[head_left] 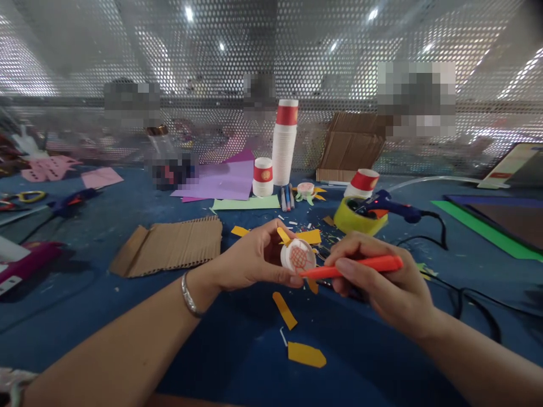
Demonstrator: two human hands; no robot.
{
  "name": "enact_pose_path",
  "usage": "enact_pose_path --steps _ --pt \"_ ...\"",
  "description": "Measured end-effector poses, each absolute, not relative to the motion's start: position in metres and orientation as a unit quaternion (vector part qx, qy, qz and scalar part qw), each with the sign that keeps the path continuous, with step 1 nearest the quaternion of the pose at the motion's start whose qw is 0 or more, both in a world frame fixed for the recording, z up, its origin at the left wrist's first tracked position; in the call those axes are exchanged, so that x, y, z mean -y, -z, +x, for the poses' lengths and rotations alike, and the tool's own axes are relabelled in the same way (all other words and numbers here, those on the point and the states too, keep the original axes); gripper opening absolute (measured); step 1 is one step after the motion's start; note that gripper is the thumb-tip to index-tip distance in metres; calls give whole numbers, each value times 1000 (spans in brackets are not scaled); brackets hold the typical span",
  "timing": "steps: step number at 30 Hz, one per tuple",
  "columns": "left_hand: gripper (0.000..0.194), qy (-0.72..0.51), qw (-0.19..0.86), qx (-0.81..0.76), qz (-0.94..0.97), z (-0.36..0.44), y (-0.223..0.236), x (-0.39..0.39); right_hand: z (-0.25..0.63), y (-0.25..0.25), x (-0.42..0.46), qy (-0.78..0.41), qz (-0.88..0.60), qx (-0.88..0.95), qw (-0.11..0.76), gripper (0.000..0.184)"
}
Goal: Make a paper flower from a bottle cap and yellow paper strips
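**Paper cup base under orange marker, held above blue craft table**

One small white cup (297,255), round, its base turned toward the camera and bearing an orange cross-hatched drawing; yellow paper pieces stick out at its rim. It sits just above the table's middle, clamped in the left hand (254,257), fingers curled round its side. One silver bracelet (188,294) on that wrist.

One orange marker (356,265), smooth plastic, gripped by the right hand (382,288); its tip touches the cup base.

Below the hands: three loose yellow paper cut-outs (306,354), flat, angular.

Left: one sheet of corrugated cardboard (169,246), ribbed, brown.

Behind: one roll of yellow tape (356,221) with one blue glue gun (390,208) resting across it, black cord trailing right. One tall stack of red-banded white paper cups (284,144); two single cups of the same kind, one upright (263,176), one tilted (362,182). One purple paper sheet (220,180), one light green sheet (246,203).

All on one blue table covering (85,316), scattered with small paper scraps.
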State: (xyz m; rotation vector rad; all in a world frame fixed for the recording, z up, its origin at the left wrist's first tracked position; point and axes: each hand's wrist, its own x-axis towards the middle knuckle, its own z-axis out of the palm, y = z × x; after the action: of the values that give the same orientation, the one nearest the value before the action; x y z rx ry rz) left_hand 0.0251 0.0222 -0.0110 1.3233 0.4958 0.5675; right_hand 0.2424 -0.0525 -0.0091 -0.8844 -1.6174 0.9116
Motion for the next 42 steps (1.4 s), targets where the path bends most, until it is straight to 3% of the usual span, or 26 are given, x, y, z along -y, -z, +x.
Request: enact_pose_path --steps 9,18,31,42 --pt "51 -236 735 -229 593 25 5 -21 248 12 52 -274 -367 703 543 10" --pt "50 -207 746 -261 576 24 4 -18 248 17 49 -157 -376 727 552 18" --pt "49 -227 743 -245 580 24 6 -18 247 -2 51 -16 -384 790 478 13" --pt "53 -334 558 -218 728 26 6 -11 251 -11 56 -92 -405 791 450 17"
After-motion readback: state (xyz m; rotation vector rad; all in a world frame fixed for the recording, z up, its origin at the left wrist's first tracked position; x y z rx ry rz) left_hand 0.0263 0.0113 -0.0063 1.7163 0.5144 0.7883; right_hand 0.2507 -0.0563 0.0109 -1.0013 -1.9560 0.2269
